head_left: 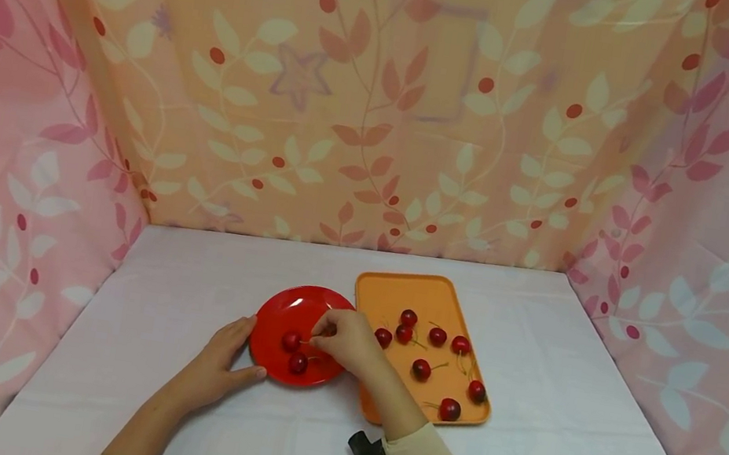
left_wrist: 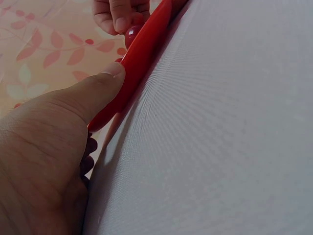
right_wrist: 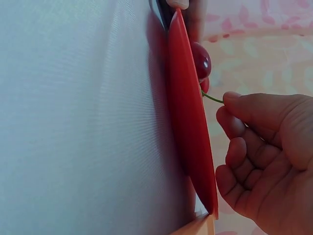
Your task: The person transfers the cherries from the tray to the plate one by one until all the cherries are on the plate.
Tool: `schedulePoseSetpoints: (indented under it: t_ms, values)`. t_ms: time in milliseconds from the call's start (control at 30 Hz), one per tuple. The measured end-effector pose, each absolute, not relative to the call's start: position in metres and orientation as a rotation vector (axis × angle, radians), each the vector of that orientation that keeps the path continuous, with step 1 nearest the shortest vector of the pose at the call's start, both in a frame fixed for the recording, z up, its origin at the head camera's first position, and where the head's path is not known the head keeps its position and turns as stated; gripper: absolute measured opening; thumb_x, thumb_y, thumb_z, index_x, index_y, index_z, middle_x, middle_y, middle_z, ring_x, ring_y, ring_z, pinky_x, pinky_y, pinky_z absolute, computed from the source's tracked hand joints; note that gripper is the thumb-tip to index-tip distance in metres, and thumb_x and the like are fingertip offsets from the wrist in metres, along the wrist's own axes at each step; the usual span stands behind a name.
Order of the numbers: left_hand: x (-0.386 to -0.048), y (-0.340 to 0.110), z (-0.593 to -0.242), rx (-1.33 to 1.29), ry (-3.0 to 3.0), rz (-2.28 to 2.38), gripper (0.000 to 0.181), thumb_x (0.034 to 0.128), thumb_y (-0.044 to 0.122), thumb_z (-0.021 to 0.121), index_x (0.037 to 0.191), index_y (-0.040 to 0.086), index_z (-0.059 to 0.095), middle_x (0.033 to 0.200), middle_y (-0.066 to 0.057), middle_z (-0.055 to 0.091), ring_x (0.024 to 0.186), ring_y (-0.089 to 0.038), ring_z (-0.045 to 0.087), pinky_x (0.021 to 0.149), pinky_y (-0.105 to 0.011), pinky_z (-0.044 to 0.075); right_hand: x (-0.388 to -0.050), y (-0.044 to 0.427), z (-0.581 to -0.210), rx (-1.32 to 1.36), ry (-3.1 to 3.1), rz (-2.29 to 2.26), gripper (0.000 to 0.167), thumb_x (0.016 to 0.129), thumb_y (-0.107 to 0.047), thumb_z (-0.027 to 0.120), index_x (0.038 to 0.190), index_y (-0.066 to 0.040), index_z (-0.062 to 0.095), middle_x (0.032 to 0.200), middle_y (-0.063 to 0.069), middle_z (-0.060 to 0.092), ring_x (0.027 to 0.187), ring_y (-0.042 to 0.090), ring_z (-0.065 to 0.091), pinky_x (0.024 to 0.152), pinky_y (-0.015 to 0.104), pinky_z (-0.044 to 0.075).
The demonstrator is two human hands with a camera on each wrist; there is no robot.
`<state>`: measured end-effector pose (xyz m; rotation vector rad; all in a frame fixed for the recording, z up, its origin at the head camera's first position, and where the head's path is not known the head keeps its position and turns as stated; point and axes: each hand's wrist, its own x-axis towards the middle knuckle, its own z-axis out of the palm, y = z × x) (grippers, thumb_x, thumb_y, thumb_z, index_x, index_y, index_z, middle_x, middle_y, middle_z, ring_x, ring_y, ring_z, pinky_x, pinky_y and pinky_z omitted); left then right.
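A round red plate (head_left: 280, 308) lies on the white cloth with two cherries on it. My left hand (head_left: 216, 363) touches the plate's left side, its thumb on the rim in the left wrist view. Over the plate's right part, my right hand (head_left: 349, 342) pinches the thin green stem (right_wrist: 212, 99) of a cherry (head_left: 291, 341) between thumb and index finger. This cherry is low at the plate's surface. Just nearer to me lies the other cherry (head_left: 297, 363). Behind the left thumb, the remaining fingers are partly hidden in the left wrist view.
To the right, an orange tray (head_left: 398, 288) holds several stemmed cherries (head_left: 421, 369); my right forearm crosses its left side. White cloth (head_left: 563, 418) covers the table. Patterned curtains (head_left: 384, 103) stand behind and at both sides.
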<state>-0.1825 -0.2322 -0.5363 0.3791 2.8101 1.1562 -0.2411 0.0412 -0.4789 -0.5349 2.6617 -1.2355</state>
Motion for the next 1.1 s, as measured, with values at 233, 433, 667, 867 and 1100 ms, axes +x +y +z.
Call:
schedulePoseSetpoints:
  t_ms: [233, 433, 667, 867, 1100]
  values:
    - [-0.183, -0.231, -0.535, 0.358, 2.81, 1.143, 0.104, 0.0854, 0.055, 0.077, 0.165, 0.016, 0.022, 0.169, -0.01, 0.025, 0.155, -0.036, 0.019, 0.117, -0.066, 0.033, -0.241, 0.041, -0.478, -0.531, 2.685, -1.199, 0.01, 0.089, -0.017, 0.081, 0.087, -0.023, 0.074, 0.082, -0.012, 0.068, 0.082, 0.014, 0.061, 0.072, 0.023, 0.057]
    - [-0.182, -0.231, -0.536, 0.348, 2.813, 1.133, 0.105, 0.0849, 0.056, 0.077, 0.165, 0.016, 0.021, 0.169, -0.01, 0.026, 0.155, -0.035, 0.019, 0.117, -0.065, 0.033, -0.24, 0.041, -0.479, -0.529, 2.696, -1.179, 0.009, 0.089, -0.016, 0.081, 0.088, -0.021, 0.074, 0.082, -0.012, 0.068, 0.082, 0.013, 0.061, 0.071, 0.022, 0.057]
    - [-0.183, -0.232, -0.539, 0.363, 2.813, 1.154, 0.105, 0.0848, 0.056, 0.077, 0.165, 0.016, 0.022, 0.168, -0.009, 0.026, 0.155, -0.035, 0.02, 0.117, -0.065, 0.032, -0.239, 0.043, -0.475, -0.528, 2.71, -1.162, 0.008, 0.089, -0.016, 0.081, 0.089, -0.02, 0.074, 0.082, -0.012, 0.068, 0.083, 0.013, 0.062, 0.073, 0.022, 0.058]
    - [-0.182, -0.232, -0.538, 0.367, 2.822, 1.148, 0.104, 0.0853, 0.056, 0.077, 0.165, 0.016, 0.022, 0.168, -0.01, 0.026, 0.155, -0.035, 0.02, 0.117, -0.065, 0.032, -0.236, 0.047, -0.47, -0.535, 2.735, -1.125, 0.008, 0.089, -0.017, 0.081, 0.091, -0.021, 0.075, 0.082, -0.012, 0.067, 0.084, 0.013, 0.061, 0.072, 0.023, 0.057]
    - [-0.182, -0.232, -0.537, 0.382, 2.826, 1.143, 0.104, 0.0862, 0.055, 0.076, 0.165, 0.014, 0.022, 0.168, -0.012, 0.026, 0.155, -0.037, 0.02, 0.117, -0.066, 0.031, -0.228, 0.051, -0.458, -0.612, 2.761, -1.091, 0.007, 0.09, -0.015, 0.08, 0.094, -0.019, 0.077, 0.083, -0.013, 0.067, 0.084, 0.013, 0.06, 0.072, 0.022, 0.056]
